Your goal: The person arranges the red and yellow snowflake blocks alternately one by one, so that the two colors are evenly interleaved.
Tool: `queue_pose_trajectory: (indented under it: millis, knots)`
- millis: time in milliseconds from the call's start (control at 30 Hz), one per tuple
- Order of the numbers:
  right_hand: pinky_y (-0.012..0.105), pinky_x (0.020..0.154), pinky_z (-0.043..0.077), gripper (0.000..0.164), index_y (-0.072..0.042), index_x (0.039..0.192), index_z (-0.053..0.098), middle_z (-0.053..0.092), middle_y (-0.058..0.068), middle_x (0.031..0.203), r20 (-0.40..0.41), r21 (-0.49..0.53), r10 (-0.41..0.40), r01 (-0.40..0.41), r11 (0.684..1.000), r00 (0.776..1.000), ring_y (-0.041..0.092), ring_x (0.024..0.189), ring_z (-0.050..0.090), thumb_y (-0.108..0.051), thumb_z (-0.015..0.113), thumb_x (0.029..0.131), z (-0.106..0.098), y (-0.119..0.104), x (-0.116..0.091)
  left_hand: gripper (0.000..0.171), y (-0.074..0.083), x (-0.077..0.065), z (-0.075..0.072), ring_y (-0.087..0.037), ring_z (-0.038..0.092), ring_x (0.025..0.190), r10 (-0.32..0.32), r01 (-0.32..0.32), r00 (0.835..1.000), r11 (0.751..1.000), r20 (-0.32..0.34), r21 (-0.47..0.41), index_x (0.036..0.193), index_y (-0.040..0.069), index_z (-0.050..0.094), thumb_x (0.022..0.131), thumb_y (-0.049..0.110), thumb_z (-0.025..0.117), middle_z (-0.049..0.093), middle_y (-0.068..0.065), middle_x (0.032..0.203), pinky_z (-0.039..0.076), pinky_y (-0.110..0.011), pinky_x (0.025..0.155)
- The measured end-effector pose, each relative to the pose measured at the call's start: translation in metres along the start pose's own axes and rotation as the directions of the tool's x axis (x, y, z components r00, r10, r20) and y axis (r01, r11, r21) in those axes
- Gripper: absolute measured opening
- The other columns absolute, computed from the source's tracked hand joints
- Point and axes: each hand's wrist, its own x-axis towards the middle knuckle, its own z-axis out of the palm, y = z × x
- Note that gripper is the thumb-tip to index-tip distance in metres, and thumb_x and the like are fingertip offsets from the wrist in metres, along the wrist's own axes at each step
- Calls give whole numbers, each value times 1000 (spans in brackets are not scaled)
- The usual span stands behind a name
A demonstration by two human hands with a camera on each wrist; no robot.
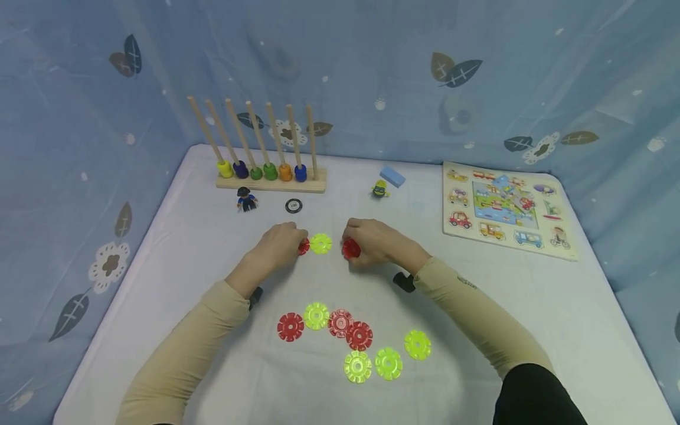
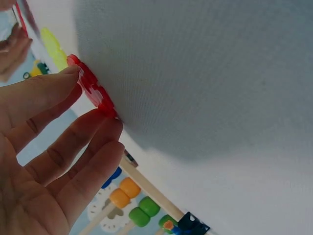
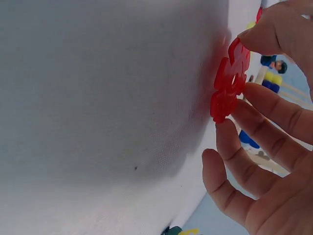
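Observation:
My left hand (image 1: pixel 277 243) pinches a red notched plastic disc (image 2: pixel 93 87) by its edges, thumb on one side and fingers on the other. Right beside that disc lies a yellow-green disc (image 1: pixel 321 243) of the same flower shape. Across a short gap, my right hand (image 1: pixel 374 241) holds a second red disc (image 3: pixel 231 81) between thumb and fingertips, tilted up close over the white cloth. Nearer the front lie more discs: a red one (image 1: pixel 290 327), a yellow-green one (image 1: pixel 316 316), and two overlapping red ones (image 1: pixel 359 336).
Several yellow-green discs (image 1: pixel 389 363) lie at front right. Behind the hands stand a wooden peg rack (image 1: pixel 273 184) with beads, a small figure (image 1: pixel 247 199), a black round chip (image 1: pixel 294 205), a green toy (image 1: pixel 379 189) and a blue block (image 1: pixel 392 176). A vehicle puzzle board (image 1: pixel 510 209) lies at right.

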Motion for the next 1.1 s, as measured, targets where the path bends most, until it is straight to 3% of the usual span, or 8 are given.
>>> queue_pose_trajectory:
  millis: [533,1100]
  knots:
    - [30,89,53,38,-14,115,67,62,2,114,36,64,12,-14,998,999,15,101,61,-32,70,82,4,-5,13,17,-1,2,3,-23,60,75,1,-1,1000,1000,-8,11,101,3,69,87,0,60,64,-13,85,50,-36,68]
    - [33,90,53,37,-14,118,66,64,4,118,6,-18,-29,29,999,1000,18,107,60,-35,67,88,2,-10,11,20,-1,2,6,-23,61,78,-3,3,1000,1000,-11,13,106,4,68,87,2,61,65,-13,89,52,-36,71]
